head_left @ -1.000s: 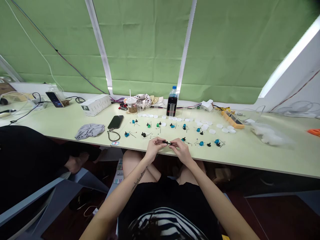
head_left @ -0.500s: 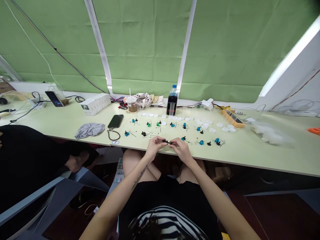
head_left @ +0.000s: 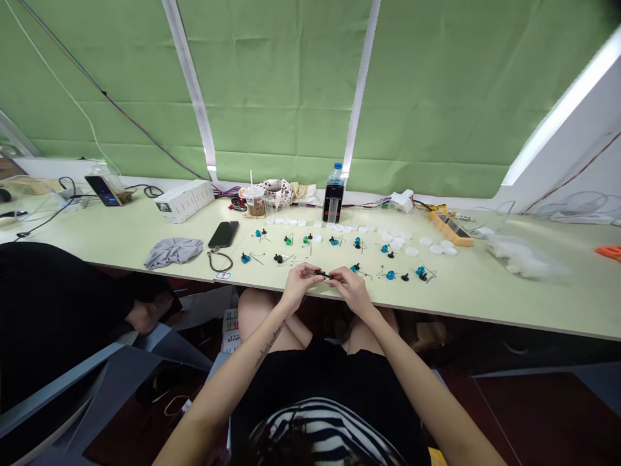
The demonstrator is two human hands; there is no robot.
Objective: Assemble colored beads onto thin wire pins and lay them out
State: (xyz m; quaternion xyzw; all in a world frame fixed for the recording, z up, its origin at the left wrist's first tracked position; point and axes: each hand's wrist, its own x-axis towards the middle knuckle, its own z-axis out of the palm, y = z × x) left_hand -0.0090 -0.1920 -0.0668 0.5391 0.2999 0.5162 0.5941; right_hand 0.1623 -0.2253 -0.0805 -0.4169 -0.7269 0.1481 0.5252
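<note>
Between my two hands, just over the table's front edge, is a small dark piece [head_left: 323, 275], mostly covered by fingertips; its exact kind is too small to tell. My left hand [head_left: 301, 285] pinches one end of it, and my right hand [head_left: 350, 286] pinches the other. Around them on the table lie small sets of parts: blue knobs [head_left: 391, 276], green knobs [head_left: 288, 241], black plugs [head_left: 278, 258] and thin bent metal pins [head_left: 257, 259]. A blue-and-black set [head_left: 356, 267] lies right behind my right hand.
White round caps [head_left: 398, 243] lie in rows behind the parts. A phone showing a timer [head_left: 333, 202] leans on a bottle [head_left: 338, 172]. Left are a dark phone [head_left: 224, 234], a grey cloth [head_left: 173, 252], white boxes [head_left: 184, 201] and a drink cup [head_left: 255, 202]. Someone in black sits at left.
Both hands stay in nearly the same place, pinching the dark piece, with only slight finger movement. The whole view has shifted very slightly.
</note>
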